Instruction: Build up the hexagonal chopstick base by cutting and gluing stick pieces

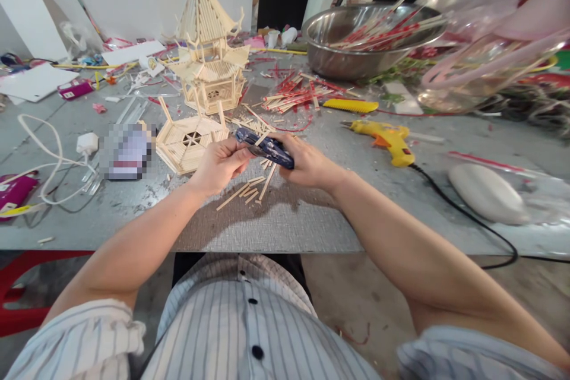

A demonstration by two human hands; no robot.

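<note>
My right hand (307, 160) is wrapped round a dark blue hand tool (274, 151) that looks like a cutter, its exact kind blurred. A thin wooden stick (262, 138) crosses the tool near its left end. Pinched at that end, the fingers of my left hand (222, 163) appear to hold the stick. Just behind my left hand lies a hexagonal stick base (178, 148) with short upright posts. Under the hands are cut stick pieces (250, 192). Farther back stands a pagoda model (212, 80) made of pale sticks.
A yellow glue gun (387, 138) with a black cord lies to the right, near a yellow utility knife (350, 105). Red-and-white sticks (291, 95) are heaped behind. A steel bowl (329, 62) holds more sticks. A pixelated phone-like object (129, 152) and a white charger (88, 143) lie left.
</note>
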